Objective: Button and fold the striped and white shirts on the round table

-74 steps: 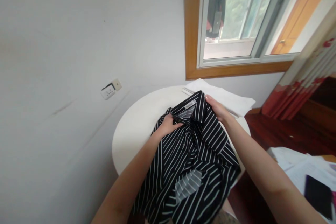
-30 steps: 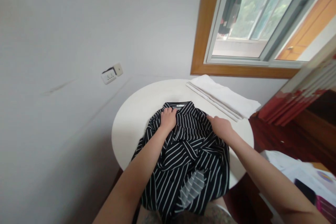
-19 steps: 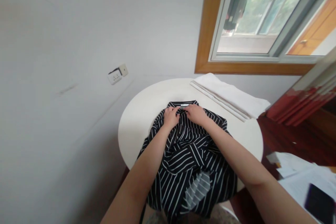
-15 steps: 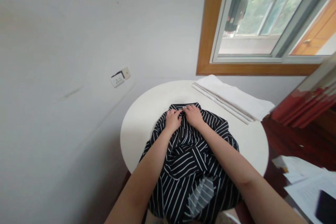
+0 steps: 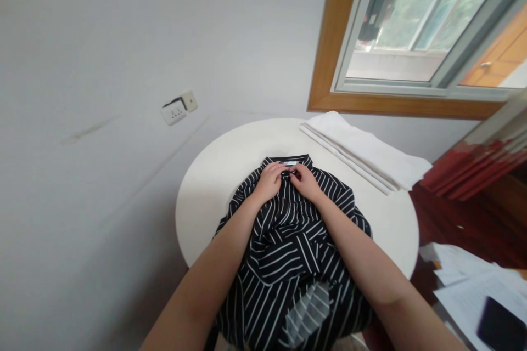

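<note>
A black shirt with white stripes (image 5: 288,252) lies spread over the round white table (image 5: 206,186), its collar (image 5: 290,159) at the far end and its lower part hanging over the near edge. My left hand (image 5: 270,180) is at the left of the collar opening, fingers closed on the cloth. Close beside it, my right hand (image 5: 305,181) pinches the shirt just below the collar. A small white label shows inside the neck, between and beyond my fingertips. The cloth is rumpled in the middle, and a paler inner patch shows near the bottom.
A folded white cloth (image 5: 366,151) lies at the table's back right. Papers (image 5: 469,285) and a dark flat object (image 5: 504,323) are at the lower right. Behind the table are a wall with a socket (image 5: 174,112), a wood-framed window and a red-and-white curtain (image 5: 477,164).
My fingers have shifted slightly at the collar, and more of the white neck label shows. The camera view has turned a little; the shirt stays in place on the table.
</note>
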A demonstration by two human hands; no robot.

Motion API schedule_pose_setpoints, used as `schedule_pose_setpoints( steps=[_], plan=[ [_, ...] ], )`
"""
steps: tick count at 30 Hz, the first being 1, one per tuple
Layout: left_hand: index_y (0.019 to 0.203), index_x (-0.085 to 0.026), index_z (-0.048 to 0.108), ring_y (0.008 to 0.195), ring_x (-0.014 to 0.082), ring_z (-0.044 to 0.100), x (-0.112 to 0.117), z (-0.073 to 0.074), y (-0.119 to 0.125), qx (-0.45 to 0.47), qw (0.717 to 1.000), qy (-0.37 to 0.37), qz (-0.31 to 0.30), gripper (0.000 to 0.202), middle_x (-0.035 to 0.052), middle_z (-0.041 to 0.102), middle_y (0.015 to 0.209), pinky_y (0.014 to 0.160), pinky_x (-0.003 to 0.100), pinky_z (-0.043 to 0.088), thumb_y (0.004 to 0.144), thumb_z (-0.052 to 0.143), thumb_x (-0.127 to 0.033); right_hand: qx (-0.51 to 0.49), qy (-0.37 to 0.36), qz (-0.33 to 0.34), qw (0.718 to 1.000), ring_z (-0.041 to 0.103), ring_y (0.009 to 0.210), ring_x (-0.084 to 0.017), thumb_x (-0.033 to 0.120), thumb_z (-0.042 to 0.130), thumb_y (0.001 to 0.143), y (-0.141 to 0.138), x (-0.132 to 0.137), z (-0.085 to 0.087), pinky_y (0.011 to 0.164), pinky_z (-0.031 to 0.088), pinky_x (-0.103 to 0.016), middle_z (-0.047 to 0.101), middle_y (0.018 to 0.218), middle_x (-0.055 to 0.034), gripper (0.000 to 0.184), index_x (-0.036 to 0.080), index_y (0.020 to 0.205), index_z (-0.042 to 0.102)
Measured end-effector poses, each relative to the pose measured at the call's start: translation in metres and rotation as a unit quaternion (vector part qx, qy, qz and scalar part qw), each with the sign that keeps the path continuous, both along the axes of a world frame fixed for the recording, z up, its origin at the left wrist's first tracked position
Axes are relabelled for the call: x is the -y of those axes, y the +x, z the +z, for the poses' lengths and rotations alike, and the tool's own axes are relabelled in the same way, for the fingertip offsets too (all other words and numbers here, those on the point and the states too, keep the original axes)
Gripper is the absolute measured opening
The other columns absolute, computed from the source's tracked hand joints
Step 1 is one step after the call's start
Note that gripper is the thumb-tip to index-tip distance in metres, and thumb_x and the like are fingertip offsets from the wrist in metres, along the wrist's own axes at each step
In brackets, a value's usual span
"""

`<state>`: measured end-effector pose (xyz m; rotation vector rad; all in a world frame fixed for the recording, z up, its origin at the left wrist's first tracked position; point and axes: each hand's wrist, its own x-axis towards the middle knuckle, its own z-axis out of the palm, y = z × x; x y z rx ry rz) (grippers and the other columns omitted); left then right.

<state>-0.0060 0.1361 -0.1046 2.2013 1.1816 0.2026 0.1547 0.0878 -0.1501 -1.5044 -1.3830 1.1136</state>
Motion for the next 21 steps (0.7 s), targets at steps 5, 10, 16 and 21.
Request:
schedule_pose_setpoints(
  steps=[5,10,16,21],
  plan=[
    [0.113,-0.019,0.064,0.107,0.0204,0.055,-0.005,-0.001,-0.006,0.022,0.997,-0.072,-0.011,0.033,0.0079,0.065,0.113,0.102,0.043,0.041,0.090,0.040,-0.017,-0.135,-0.054,0.004,0.989,0.054,0.065,-0.013,0.034,0.051,0.080,0.006,-0.001,-0.008,0.067,0.045,-0.027,0.057,0.077,0.0012,0.018,0.020,0.091,0.055],
    [0.112,-0.020,0.066,0.098,0.0201,0.056,-0.008,0.002,-0.010,0.016,0.995,-0.093,-0.019,0.029,0.0068,0.067,0.103,0.097,0.040,0.042,0.090,0.047,-0.022,-0.209,-0.091,0.005,0.974,0.055,0.063,-0.013,0.037,0.056,0.078,0.008,-0.002,-0.013,0.067,0.046,-0.027,0.057,0.071,0.0027,0.024,0.020,0.093,0.058],
    [0.108,-0.018,0.068,0.089,0.0194,0.055,-0.012,0.002,-0.011,0.027,0.994,-0.100,-0.036,0.030,0.0069,0.063,0.090,0.090,0.037,0.045,0.091,0.044,-0.025,-0.229,-0.108,-0.018,0.967,0.055,0.062,-0.012,0.037,0.059,0.075,0.007,-0.004,-0.014,0.066,0.048,-0.028,0.058,0.073,0.0024,0.023,0.020,0.091,0.058],
    [0.108,-0.018,0.067,0.095,0.0189,0.054,-0.013,0.001,-0.013,0.058,0.991,-0.115,-0.045,0.033,0.0077,0.061,0.096,0.093,0.035,0.044,0.093,0.040,-0.029,-0.249,-0.105,-0.016,0.963,0.054,0.062,-0.011,0.035,0.058,0.075,0.006,-0.003,-0.016,0.067,0.048,-0.027,0.060,0.081,0.0010,0.024,0.020,0.094,0.058]
  ],
)
